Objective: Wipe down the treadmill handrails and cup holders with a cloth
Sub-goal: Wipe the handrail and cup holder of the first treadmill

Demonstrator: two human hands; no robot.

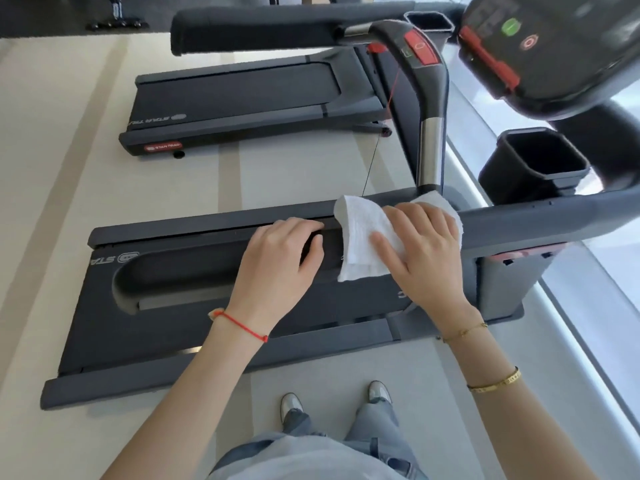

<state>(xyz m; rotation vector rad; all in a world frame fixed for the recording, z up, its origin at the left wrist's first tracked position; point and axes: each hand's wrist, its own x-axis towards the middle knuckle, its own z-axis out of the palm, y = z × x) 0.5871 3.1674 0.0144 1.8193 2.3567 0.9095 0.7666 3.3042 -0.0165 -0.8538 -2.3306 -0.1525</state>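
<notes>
A white cloth (360,237) is draped over the near dark padded handrail (519,223) of the treadmill in front of me. My right hand (426,251) lies on the cloth with fingers spread, pressing it onto the rail. Just left of the cloth, my left hand (277,258) grips the same rail, fingers curled over its top. A square black cup holder (533,164) sits beyond the rail at the right. A second cup holder (429,20) shows at the top, beside the far handrail (259,29).
The console (554,46) with its red clip hangs at the upper right, and a curved centre bar with a red stop button (419,50) rises behind the cloth. Under my arms is the treadmill deck (173,341). A second treadmill (242,98) stands behind. A window ledge (588,323) runs along the right.
</notes>
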